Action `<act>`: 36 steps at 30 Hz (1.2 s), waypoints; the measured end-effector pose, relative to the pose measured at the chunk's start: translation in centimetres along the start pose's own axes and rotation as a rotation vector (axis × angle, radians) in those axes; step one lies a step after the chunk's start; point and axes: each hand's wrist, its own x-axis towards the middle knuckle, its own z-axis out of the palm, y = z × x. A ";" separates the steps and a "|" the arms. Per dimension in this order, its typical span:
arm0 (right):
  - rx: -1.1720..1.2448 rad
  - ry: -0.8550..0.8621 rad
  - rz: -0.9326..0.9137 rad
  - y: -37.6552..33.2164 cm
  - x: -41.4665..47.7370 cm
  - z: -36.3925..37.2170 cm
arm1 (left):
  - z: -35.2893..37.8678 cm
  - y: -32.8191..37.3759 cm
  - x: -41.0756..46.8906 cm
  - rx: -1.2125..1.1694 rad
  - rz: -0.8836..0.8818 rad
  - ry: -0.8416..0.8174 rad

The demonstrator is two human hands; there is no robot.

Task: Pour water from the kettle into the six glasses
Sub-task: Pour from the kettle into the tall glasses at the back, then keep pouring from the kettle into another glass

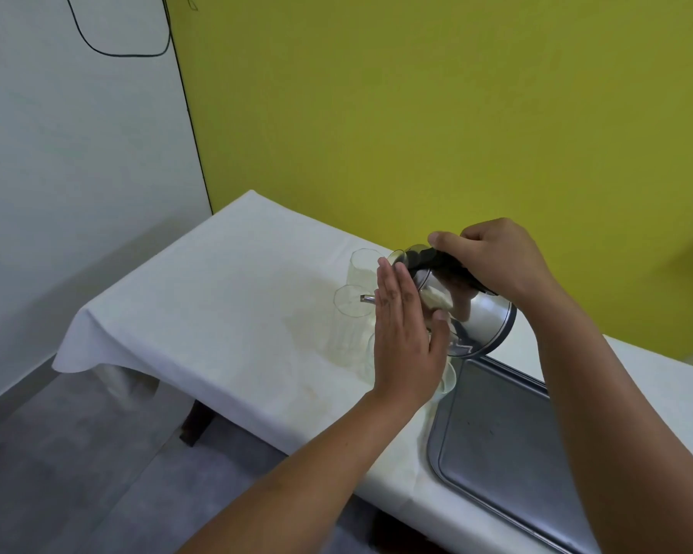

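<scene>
A shiny steel kettle (481, 317) with a black handle is tipped to the left, its thin spout (367, 299) over the rim of a clear glass (351, 309). My right hand (497, 259) grips the kettle's handle from above. My left hand (405, 333) is flat, fingers straight, pressed against the kettle's lid side. Another clear glass (361, 265) stands behind the first one. More glasses are partly hidden behind my left hand; one edge (449, 379) shows below it.
A white cloth covers the table (225, 313), whose left edge drops to a grey floor. A steel tray (509, 445) lies on the table at the right, just under the kettle. A yellow wall stands close behind the table.
</scene>
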 end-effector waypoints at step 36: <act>-0.053 -0.016 -0.050 0.7 0.8 -1.1 | 1.9 0.0 0.2 -0.010 0.012 0.014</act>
